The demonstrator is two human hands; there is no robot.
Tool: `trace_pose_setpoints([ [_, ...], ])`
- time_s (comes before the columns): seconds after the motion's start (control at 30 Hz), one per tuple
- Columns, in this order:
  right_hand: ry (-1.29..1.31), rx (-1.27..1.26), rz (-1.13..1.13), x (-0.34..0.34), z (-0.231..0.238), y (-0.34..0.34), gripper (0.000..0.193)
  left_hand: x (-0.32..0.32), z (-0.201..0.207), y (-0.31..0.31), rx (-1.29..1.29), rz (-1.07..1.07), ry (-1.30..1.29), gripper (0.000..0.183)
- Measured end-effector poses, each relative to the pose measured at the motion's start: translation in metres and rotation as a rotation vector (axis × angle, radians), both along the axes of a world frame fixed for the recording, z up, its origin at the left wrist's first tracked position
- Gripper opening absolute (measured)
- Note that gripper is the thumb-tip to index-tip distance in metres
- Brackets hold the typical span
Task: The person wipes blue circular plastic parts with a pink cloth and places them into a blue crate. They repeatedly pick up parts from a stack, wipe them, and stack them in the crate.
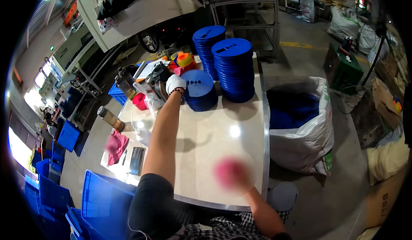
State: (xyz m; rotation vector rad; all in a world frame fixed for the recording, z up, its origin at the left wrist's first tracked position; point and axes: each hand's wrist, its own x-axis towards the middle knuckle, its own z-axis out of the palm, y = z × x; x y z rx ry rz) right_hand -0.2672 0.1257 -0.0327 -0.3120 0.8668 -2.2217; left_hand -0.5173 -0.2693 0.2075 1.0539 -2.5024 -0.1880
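My left hand [175,84], in a white knitted glove with a dark bracelet at the wrist, reaches far forward. It touches the left edge of the shortest stack of blue round discs [200,85]; its fingertips are hard to see. Two taller stacks of blue discs [208,32] [232,48] stand just behind and to the right. Near the table's front right, my right hand [241,182] is smeared by motion. A blurred pink bundle, apparently a cloth [229,172], covers its fingers and seems held in it.
On the table's left are a pink cloth [118,147], a jar [110,119], a red cup [139,101], a white bottle [143,135] and tape rolls [185,60]. Right of the table [206,154], a white woven sack [296,143] holds blue material. Blue crates [101,201] stand at lower left.
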Motion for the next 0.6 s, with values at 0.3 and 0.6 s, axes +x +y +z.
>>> trace_pose_setpoints([
  [0.3,0.485,0.323,-0.827,-0.002,0.079,0.011,0.019,0.282,0.022,0.1,1.025,-0.555,0.644,0.056],
  [0.6,1.414,0.543,-0.555,0.07,0.197,-0.076,0.027,0.456,-0.077,0.269,1.496,-0.249,0.896,0.031],
])
